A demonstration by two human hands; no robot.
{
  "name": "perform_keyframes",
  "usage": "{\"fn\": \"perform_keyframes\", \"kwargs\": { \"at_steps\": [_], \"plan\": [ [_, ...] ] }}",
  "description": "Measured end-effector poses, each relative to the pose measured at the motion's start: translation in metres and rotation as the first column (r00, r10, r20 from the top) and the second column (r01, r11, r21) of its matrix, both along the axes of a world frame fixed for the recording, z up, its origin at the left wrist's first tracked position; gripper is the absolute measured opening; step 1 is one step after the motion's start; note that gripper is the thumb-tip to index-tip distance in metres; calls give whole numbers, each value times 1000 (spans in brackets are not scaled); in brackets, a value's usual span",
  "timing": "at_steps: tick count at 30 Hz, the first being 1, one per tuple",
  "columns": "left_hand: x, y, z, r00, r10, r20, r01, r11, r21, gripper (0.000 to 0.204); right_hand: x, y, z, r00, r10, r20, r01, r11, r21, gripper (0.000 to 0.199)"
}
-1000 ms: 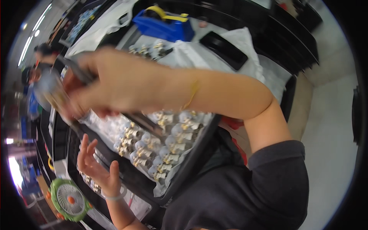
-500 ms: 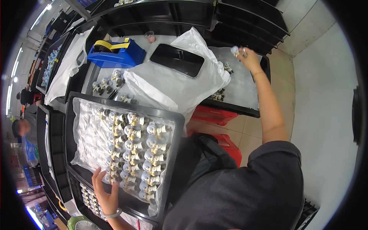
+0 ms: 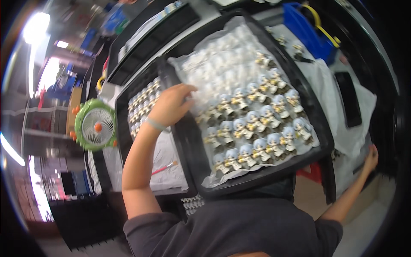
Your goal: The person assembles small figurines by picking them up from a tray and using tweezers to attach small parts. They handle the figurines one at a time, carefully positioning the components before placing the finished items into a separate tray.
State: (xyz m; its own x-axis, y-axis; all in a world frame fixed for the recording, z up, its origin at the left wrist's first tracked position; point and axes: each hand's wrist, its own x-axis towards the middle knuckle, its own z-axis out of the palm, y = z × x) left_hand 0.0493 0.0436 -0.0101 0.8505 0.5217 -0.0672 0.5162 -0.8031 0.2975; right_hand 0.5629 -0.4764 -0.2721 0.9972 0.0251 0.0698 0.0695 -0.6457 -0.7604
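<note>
A black tray (image 3: pixel 261 173) lined with white sheeting holds rows of small figurines (image 3: pixel 252 122) with pale blue hair, white clothes and dark bases. My left hand (image 3: pixel 171 103) hovers over this tray's left rim, thumb and fingers apart with nothing seen between them. Out at the far right, my right hand (image 3: pixel 371 159) is beside another tray's edge. It is small and blurred, and whether it holds anything does not show. Under the left forearm, a second tray (image 3: pixel 188 182) carries more figurines (image 3: pixel 143 100) and a red-handled brush (image 3: pixel 165 168).
A green fan (image 3: pixel 97 126) stands at the left. Beyond the main tray are a blue tape dispenser (image 3: pixel 310 32) and a few loose figurines (image 3: pixel 298 50). A dark phone (image 3: pixel 347 99) lies on white sheeting (image 3: pixel 364 103) at the right. Something red (image 3: pixel 311 172) shows below.
The view has swung left, so the main tray sits further right and turned. My right hand, earlier holding a figurine up, is now lower at the far right. My left hand is over the rim.
</note>
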Motion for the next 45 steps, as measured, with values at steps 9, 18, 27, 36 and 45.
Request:
{"fn": "perform_keyframes", "kwargs": {
  "at_steps": [9, 18, 27, 36, 45],
  "plan": [
    [24, 9, -21, 849, -161, -504, 107, 985, -134, 37, -161, 180, 257, 704, 601, 380, -614, 245, 750, 23],
    [-24, -4, -1, 994, -113, -3, 111, 972, 206, 19, -328, 370, 333, -120, 987, 106, -488, -152, 859, 18],
    [-99, -55, 15, 390, 753, 529, 305, 437, -846, 30, -354, 417, 266, -248, 927, -282, -504, 126, 855, 13],
    [-107, -70, 10, 510, 631, 585, 324, 489, -810, 60, -352, 421, 256, -233, 920, -314, -529, 151, 835, 14],
    [-105, -76, 3, 674, 250, 695, 33, 930, -367, 79, -355, 423, 250, -250, 904, -348, -557, 160, 815, 14]
  ]
}}
